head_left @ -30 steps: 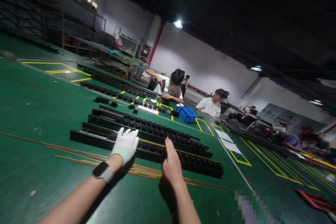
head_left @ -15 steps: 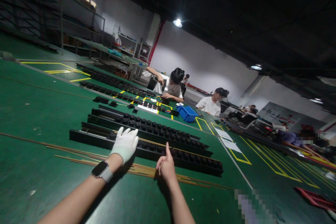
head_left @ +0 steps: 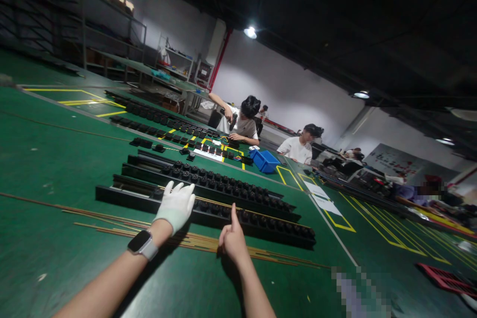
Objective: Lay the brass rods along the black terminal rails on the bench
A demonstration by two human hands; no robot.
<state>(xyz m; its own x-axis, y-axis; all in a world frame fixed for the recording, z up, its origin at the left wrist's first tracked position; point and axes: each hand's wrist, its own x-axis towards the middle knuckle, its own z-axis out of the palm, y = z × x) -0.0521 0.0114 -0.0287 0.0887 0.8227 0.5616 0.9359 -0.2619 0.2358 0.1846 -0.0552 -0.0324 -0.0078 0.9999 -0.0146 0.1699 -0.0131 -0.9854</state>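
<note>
My left hand (head_left: pixel 175 204), in a white glove with a smartwatch on the wrist, lies flat with fingers spread on the near long black strip (head_left: pixel 261 226) that carries a row of black sockets. My bare right hand (head_left: pixel 233 239) is curled into a loose fist with the index finger pointing up, its tip touching the near edge of that same strip. A second, similar black socket strip (head_left: pixel 223 186) lies just behind. A bundle of thin copper rods (head_left: pixel 112 223) runs along the green table under both wrists.
The green table (head_left: pixel 55 169) has yellow marking lines. More black socket strips (head_left: pixel 160 121) lie further back, beside a blue bin (head_left: pixel 265 161). Two people (head_left: pixel 242 121) work at the far end, one holding a tool. A red tray (head_left: pixel 443 278) sits at the right.
My right hand went from flat on the strip to a fist with only the index finger out, and drew back slightly toward me. The left hand stayed put.
</note>
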